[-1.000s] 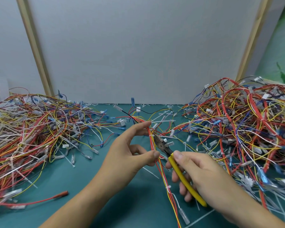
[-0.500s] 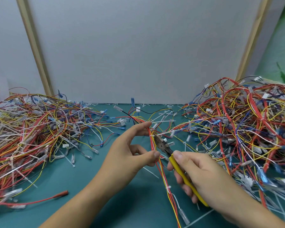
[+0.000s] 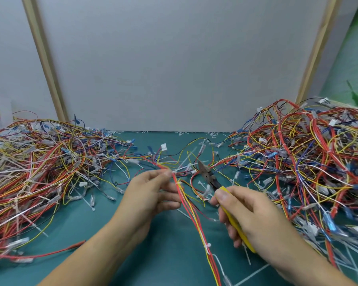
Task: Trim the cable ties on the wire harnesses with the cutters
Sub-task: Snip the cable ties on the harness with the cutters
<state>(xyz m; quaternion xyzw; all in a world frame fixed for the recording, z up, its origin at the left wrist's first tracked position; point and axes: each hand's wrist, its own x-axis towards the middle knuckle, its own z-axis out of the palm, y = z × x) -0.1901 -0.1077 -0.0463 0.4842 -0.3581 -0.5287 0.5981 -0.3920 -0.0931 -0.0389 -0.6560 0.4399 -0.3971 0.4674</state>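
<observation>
A tangled heap of harnesses (image 3: 39, 162) covers the left of the green table (image 3: 170, 261). The left hand (image 3: 151, 195) pinches a red-and-yellow wire harness (image 3: 194, 215) between thumb and forefinger, close by a white cable tie (image 3: 178, 183). Just right of it, the right hand (image 3: 254, 219) is wrapped round the yellow-handled cutters (image 3: 210, 178), nose pointing away. Another heap (image 3: 308, 162) fills the right.

Bright even light, soft shadows, slight motion blur, edges bowed, perhaps wide-angle distortion
</observation>
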